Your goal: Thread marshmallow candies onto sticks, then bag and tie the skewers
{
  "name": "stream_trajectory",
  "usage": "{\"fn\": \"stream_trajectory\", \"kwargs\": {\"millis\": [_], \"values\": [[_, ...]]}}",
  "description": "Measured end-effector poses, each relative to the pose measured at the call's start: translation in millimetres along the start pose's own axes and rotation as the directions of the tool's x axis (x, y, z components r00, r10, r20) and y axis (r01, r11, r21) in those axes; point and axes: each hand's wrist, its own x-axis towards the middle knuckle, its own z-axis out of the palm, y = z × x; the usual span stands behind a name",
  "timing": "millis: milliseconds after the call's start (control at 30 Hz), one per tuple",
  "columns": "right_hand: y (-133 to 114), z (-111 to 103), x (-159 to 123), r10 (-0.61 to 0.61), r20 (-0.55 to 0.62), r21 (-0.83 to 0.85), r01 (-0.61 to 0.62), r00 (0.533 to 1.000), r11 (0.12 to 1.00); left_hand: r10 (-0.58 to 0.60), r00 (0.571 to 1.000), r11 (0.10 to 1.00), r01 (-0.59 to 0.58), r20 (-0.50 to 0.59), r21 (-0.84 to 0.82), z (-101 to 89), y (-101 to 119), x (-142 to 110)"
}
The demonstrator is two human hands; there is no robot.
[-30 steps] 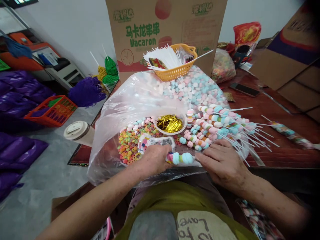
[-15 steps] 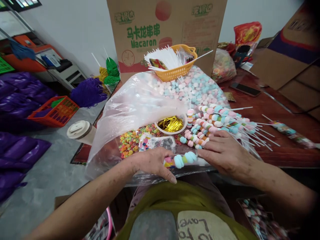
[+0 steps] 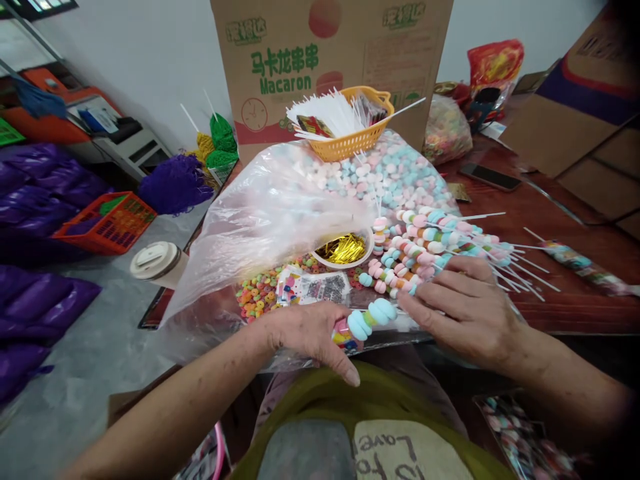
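My left hand (image 3: 313,337) is closed around a marshmallow skewer (image 3: 367,321) with light-blue marshmallows and a green ring between them. A printed plastic wrapper (image 3: 346,335) covers its left part; the palm hides the rest. At the skewer's right end, my right hand (image 3: 463,310) has its fingers bent around the thin stick, fingertips partly hidden. Beyond that hand lies a pile of finished marshmallow skewers (image 3: 425,247) with white sticks pointing right. Behind my left hand are printed packets (image 3: 313,287) and fruit-coloured candy rings (image 3: 257,290).
A white bowl (image 3: 371,250) holds gold twist ties (image 3: 347,249). Loose marshmallows (image 3: 380,167) lie under a clear plastic sheet (image 3: 260,193). Behind stand a yellow basket (image 3: 345,148) of sticks and a large carton (image 3: 280,40). A lidded cup (image 3: 157,261) is left, a phone (image 3: 490,177) right.
The skewer has tilted, its right end slightly higher, and more of the printed wrapper shows by my left hand. My right hand has shifted slightly right.
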Motion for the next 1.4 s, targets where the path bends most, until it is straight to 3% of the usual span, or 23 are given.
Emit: {"fn": "stream_trajectory", "kwargs": {"millis": [100,233,300,400,500,600,833,967,1033,1167,1300,1333,1400], "values": [[-1,1,7,-0.04,-0.032,-0.025,0.04,0.999,0.999,0.002,0.995,0.979,0.019,0.104,-0.205,3.9,0,5],[-5,11,10,-0.128,0.007,0.01,0.128,0.992,0.992,0.003,0.999,0.95,0.012,0.046,-0.311,3.1,-5,7],[-9,18,6,-0.132,0.026,0.047,0.13,0.991,0.99,-0.022,1.0,0.98,0.021,-0.006,-0.199,1.2,-8,7],[-14,27,-1,-0.106,0.064,0.079,0.101,0.992,0.992,0.006,0.988,0.982,0.023,-0.154,0.187,1.0,-8,7],[-18,30,-5,-0.042,0.106,0.072,0.034,0.993,0.997,0.074,0.951,0.851,0.097,-0.3,0.517,6.3,-3,9],[-23,29,-5,-0.003,0.124,0.064,-0.005,0.992,0.998,0.077,0.932,0.759,0.175,-0.353,0.627,13.4,-2,14],[-33,29,3,-0.042,0.153,0.025,0.039,0.987,0.999,0.026,0.977,0.881,0.078,-0.211,0.467,20.1,-14,32],[-31,38,4,-0.025,0.128,0.04,0.02,0.991,0.999,-0.071,0.92,0.772,0.295,-0.385,0.564,22.2,-13,34],[-26,42,2,-0.008,0.127,0.045,0.003,0.992,0.999,-0.047,0.906,0.778,0.297,-0.42,0.554,18.4,-14,30],[-12,41,-5,0.041,0.066,0.022,-0.042,0.997,0.999,0.083,0.965,0.913,0.026,-0.25,0.407,-2.2,-21,16],[-8,32,-9,0.03,0.034,0.037,-0.031,0.999,0.999,-0.04,0.994,0.906,0.08,-0.104,0.415,-15.5,-23,6],[-8,30,-9,0.03,0.046,0.037,-0.031,0.999,0.999,-0.065,0.989,0.895,0.115,-0.129,0.431,-14.9,-23,5],[-8,27,-10,0.043,0.088,0.034,-0.046,0.995,0.998,-0.077,0.957,0.847,0.211,-0.281,0.488,-10.0,-23,4]]}}
